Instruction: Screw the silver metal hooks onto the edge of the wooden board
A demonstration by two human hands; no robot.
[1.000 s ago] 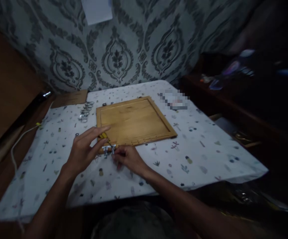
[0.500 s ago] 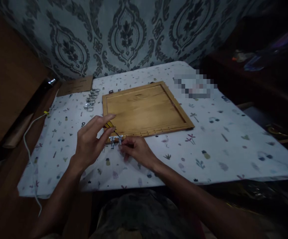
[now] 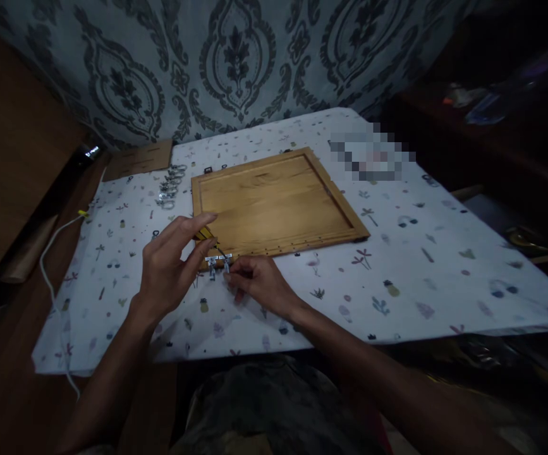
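My left hand (image 3: 174, 262) grips a small screwdriver (image 3: 206, 236) by its yellow-and-black handle. Its shaft slants down to a metal hinge (image 3: 225, 260) on the near edge of a wooden panel (image 3: 268, 202). Thumb and fingers of my right hand (image 3: 259, 281) pinch the lower end of that same hinge. Just left of it, a second metal hinge (image 3: 212, 265) sits on the same edge. Several small dark holes run along this edge to the right. The panel lies flat, its raised frame facing up.
The panel rests on a white patterned tablecloth (image 3: 425, 272). Several metal hooks or clips (image 3: 172, 185) lie in a row left of the panel. Behind them is a piece of cardboard (image 3: 138, 159). A white cable (image 3: 48, 278) hangs along the table's left edge. A blurred-out item (image 3: 373, 153) lies at the back right.
The whole view has shifted slightly, so the table sits a little higher. Both hands keep their places at the hinge, and the screwdriver stays against it.
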